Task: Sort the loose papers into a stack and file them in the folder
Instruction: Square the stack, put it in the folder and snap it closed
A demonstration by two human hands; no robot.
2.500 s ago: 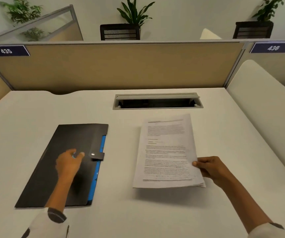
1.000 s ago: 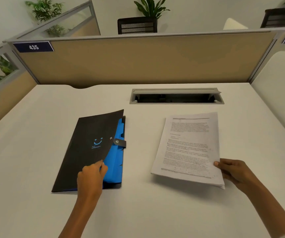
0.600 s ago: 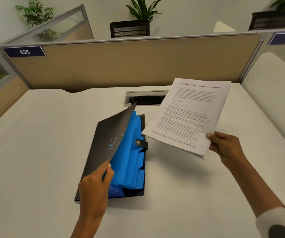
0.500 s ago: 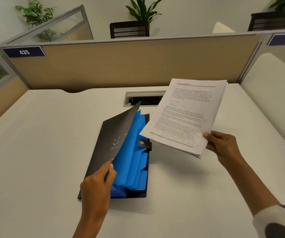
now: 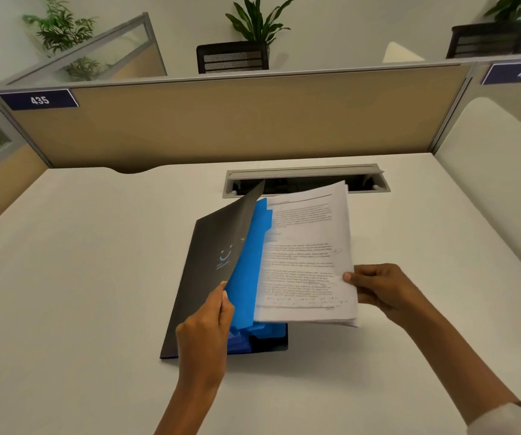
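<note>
A black folder with blue inner dividers lies on the white desk at the centre. My left hand pinches the edge of its black cover and holds it lifted open. My right hand grips the right edge of a stack of printed papers. The stack's left edge lies against the blue dividers inside the open folder; its right part sticks out over the desk.
A grey cable slot is set in the desk just behind the folder. A tan partition closes off the back, with a white divider on the right. Plants and black chairs stand beyond it.
My left hand unclasped and lifted the folder's cover. My right hand raised the paper stack off the desk and carried it left, down into the open folder.
</note>
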